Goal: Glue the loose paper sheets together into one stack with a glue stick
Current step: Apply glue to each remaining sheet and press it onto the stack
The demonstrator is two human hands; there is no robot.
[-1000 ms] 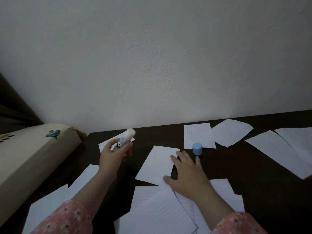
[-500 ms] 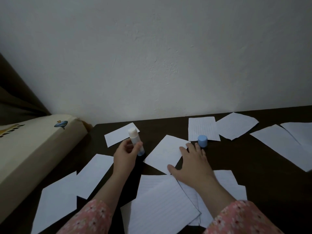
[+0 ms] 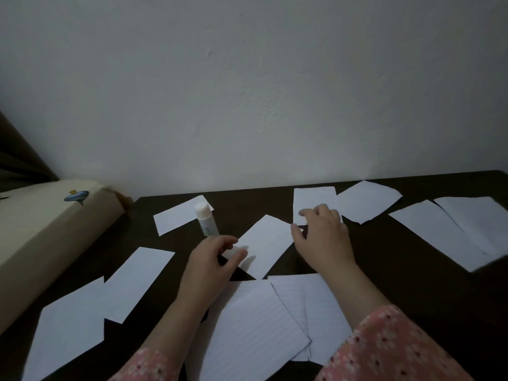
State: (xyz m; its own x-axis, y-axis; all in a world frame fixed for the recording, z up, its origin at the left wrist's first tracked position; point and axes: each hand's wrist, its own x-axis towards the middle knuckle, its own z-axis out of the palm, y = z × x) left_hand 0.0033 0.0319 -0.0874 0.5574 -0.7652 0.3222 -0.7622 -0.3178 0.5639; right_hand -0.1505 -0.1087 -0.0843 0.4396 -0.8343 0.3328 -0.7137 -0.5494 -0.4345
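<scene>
A person sits at a dark table (image 3: 384,270) scattered with loose white paper sheets. The left hand (image 3: 211,259) grips the lower part of a glue stick (image 3: 205,220), which stands nearly upright on the table with its white glue end showing, probably parked within reach for spreading. The right hand (image 3: 321,237) reaches over a lined sheet (image 3: 313,198) near the wall with its fingers curled; whether they hold anything cannot be told (no cap is visible). Between the hands lies a slanted sheet (image 3: 264,243), likely next for gluing. Overlapping sheets (image 3: 253,325) lie nearest the person, perhaps the growing stack.
</scene>
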